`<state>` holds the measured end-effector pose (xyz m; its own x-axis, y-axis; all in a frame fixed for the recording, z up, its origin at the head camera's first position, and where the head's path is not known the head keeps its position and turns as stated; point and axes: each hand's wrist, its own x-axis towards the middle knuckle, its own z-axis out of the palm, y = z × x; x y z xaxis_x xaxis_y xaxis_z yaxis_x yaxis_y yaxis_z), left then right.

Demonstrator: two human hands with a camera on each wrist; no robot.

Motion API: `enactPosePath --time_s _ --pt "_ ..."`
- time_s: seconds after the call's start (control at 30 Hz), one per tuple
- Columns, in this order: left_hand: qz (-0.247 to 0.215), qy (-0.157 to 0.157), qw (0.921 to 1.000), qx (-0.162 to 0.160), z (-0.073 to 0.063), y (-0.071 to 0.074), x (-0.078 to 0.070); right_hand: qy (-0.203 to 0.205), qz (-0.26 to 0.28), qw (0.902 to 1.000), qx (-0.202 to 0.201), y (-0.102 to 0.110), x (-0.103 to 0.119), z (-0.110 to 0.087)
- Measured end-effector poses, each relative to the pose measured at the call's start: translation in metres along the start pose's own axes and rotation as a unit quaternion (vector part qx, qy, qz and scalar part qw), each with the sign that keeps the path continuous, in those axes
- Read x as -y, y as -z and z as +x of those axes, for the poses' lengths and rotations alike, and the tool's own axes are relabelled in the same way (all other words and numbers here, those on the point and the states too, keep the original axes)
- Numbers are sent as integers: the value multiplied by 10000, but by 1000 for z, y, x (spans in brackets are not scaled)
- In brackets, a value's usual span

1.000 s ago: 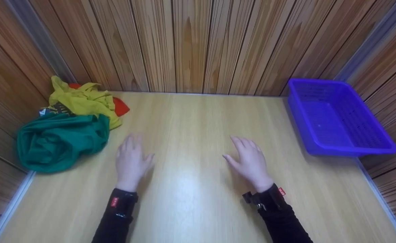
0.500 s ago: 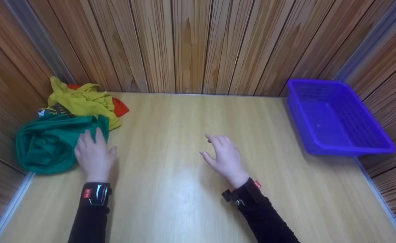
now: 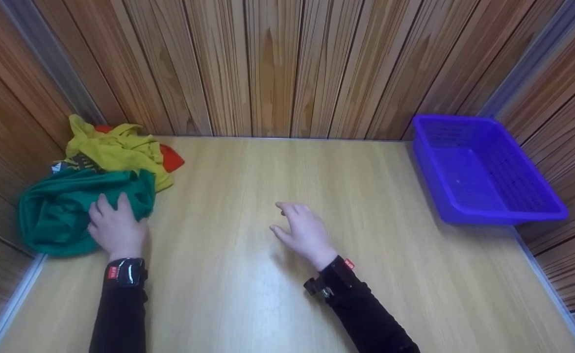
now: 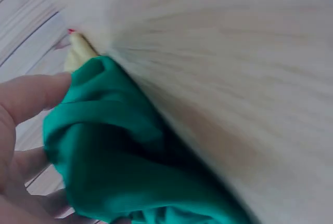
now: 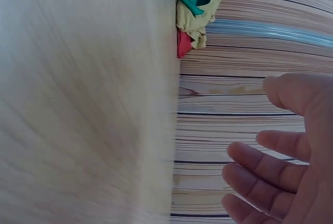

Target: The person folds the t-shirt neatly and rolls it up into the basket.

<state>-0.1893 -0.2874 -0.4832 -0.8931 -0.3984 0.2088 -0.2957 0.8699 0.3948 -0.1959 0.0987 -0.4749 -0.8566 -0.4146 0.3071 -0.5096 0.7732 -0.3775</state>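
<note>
Green cloth [image 3: 66,208] touched by a spread left hand [image 3: 118,228]

The green cloth is heaped at the left of the table [image 3: 248,294], beside the wall [image 3: 3,142]; the left hand is laid over its near right part, thumb and fingers parted about the edge, apparently so that the fold is spanned; no closed grip is seen. By the yellow cloth [image 3: 123,152] the red cloth [image 3: 172,158] is partly covered; the pile is perhaps set in the corner so that loose folds are penned. The right hand [image 3: 306,235] is held above the table, fingers slightly bent, nothing gripped; the basket [image 3: 508,216] is placed far right, perhaps so that the middle is left for the hands.

Some left fingertips are hidden by green folds in the left wrist view; whether the dark piece [image 3: 84,162] is separate cannot be told; both forearms are cut off below.
</note>
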Motion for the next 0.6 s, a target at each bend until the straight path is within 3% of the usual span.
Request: enactPosePath --time_s 0.23,0.43,0.6 --pt "-55 -90 9998 -181 5 -2 9 -74 -14 9997 238 -13 -2 3" --pt "-128 -88 9998 143 7 4 9 -168 55 9986 504 -19 -1 5" --pt "-475 -217 9986 107 8 12 0 -274 317 9968 680 -18 -2 13"
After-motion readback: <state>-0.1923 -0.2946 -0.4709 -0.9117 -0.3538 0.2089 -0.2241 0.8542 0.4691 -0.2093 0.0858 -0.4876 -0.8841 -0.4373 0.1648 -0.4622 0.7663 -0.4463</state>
